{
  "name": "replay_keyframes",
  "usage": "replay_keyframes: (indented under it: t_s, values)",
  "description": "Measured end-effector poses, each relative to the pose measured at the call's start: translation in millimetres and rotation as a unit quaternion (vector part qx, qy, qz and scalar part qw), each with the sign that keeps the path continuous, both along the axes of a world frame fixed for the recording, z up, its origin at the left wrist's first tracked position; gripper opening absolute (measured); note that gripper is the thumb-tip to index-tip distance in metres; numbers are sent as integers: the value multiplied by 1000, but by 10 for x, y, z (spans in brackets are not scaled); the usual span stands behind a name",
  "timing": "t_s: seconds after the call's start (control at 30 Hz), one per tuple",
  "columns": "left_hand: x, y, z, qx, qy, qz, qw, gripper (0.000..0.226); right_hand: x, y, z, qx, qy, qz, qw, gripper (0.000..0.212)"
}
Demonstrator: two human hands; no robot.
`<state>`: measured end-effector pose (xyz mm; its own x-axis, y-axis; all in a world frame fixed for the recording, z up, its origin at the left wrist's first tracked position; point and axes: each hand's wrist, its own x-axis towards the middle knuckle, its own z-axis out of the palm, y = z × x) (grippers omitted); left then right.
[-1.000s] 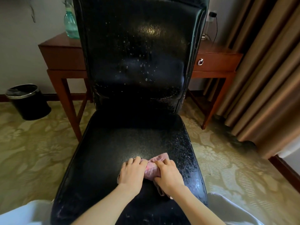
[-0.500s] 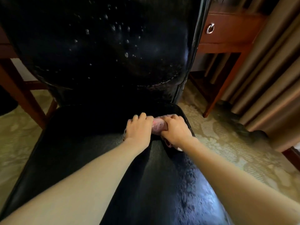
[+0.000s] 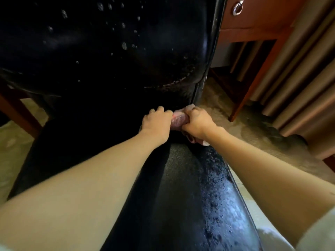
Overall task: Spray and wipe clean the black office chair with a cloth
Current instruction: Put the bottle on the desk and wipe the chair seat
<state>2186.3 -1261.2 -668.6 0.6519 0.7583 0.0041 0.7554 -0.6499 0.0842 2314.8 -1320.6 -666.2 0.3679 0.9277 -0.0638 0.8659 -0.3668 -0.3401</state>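
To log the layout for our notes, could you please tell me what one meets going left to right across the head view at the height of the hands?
In order: left wooden desk leg → left hand → pink cloth → right hand → right wooden desk leg → brown curtain.

The left hand (image 3: 157,124) and the right hand (image 3: 199,124) grip a bunched pink cloth (image 3: 178,120) side by side, at the far right part of the black chair seat (image 3: 181,187), where it meets the backrest (image 3: 108,55). White drops lie on the backrest. At the right stand a wooden counter (image 3: 253,24) and brown curtains (image 3: 299,78).
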Motion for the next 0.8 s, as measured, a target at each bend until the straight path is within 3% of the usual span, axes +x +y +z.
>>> replay_keyframes:
  t_s: [0.53, 0.8]
  values:
    - [-987, -2077, 199, -64, 36, -52, 996, 59, -1019, -2259, 61, -68, 23, -30, 997, 68]
    - [-1297, -2376, 187, -60, 36, -59, 996, 67, -1305, -2602, -7, -40, 15, -30, 999, 64]
